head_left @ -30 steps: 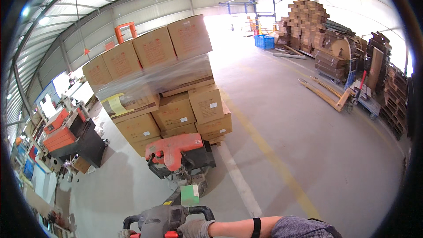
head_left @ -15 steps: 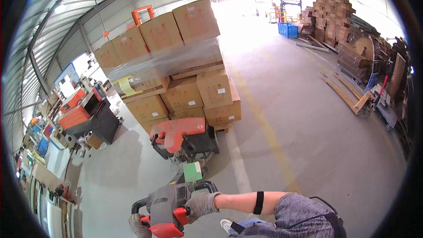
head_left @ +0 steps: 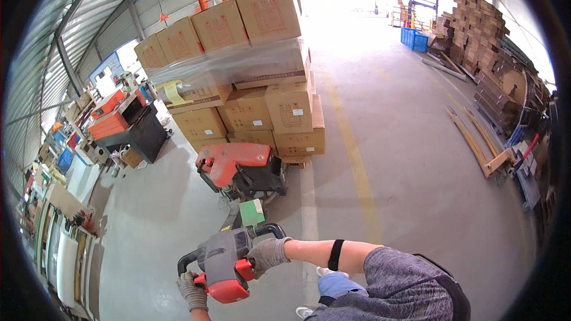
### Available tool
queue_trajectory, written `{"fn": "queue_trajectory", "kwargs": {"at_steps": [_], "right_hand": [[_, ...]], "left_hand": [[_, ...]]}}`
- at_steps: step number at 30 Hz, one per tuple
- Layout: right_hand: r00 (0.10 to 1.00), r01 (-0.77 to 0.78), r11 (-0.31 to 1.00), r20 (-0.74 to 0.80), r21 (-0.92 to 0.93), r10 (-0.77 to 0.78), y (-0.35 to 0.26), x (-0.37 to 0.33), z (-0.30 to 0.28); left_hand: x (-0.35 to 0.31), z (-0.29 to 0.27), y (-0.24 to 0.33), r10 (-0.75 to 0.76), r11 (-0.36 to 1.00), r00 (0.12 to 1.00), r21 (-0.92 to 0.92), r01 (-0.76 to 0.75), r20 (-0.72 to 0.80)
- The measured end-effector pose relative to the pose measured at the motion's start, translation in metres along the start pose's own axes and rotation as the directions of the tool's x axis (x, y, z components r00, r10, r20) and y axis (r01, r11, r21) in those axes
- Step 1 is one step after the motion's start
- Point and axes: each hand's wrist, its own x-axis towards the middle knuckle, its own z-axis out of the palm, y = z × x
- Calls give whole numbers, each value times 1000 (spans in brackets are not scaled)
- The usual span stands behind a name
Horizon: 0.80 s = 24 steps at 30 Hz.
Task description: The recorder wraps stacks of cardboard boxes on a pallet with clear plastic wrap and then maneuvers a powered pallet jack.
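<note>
Both of my hands, in grey knit gloves, grip the control handle [head_left: 223, 257] of a red and black electric pallet truck [head_left: 235, 160]. My left hand [head_left: 193, 291] is wrapped round the left grip, beside a red button. On the right grip, my right hand [head_left: 267, 255] is closed next to another red button. A green card [head_left: 251, 213] sits on the tiller arm below the handle head. Ahead of the truck body stands a tall stack of cardboard cartons [head_left: 291, 110] on a wooden pallet [head_left: 295, 159]. Clear stretch film [head_left: 208, 68] covers its middle layers.
An orange and black machine [head_left: 128, 122] and a cluttered bench stand on the left. At right are a yellow hand pallet jack [head_left: 485, 142], piled flattened cartons [head_left: 476, 38] and a blue crate [head_left: 414, 40]. A yellow line [head_left: 351, 142] runs along the floor toward the bright doorway.
The handle head and truck body have swung slightly left relative to the carton stack. The view has turned a little, so the background sits farther right. Both hands keep their grip.
</note>
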Motion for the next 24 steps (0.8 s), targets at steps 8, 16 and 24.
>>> {"fn": "queue_trajectory", "kwargs": {"at_steps": [8,16,24], "right_hand": [[988,75,997,133,-3,-74,74,-41,-31],[964,125,989,244,-78,-103,123,-88,-79],[953,210,969,250,-128,-173,156,-112,-100]], "left_hand": [[-30,26,93,48,958,996,285,-24,-77],[-57,44,195,-46,938,995,339,72,-86],[-71,68,232,-95,936,991,330,121,-93]]}}
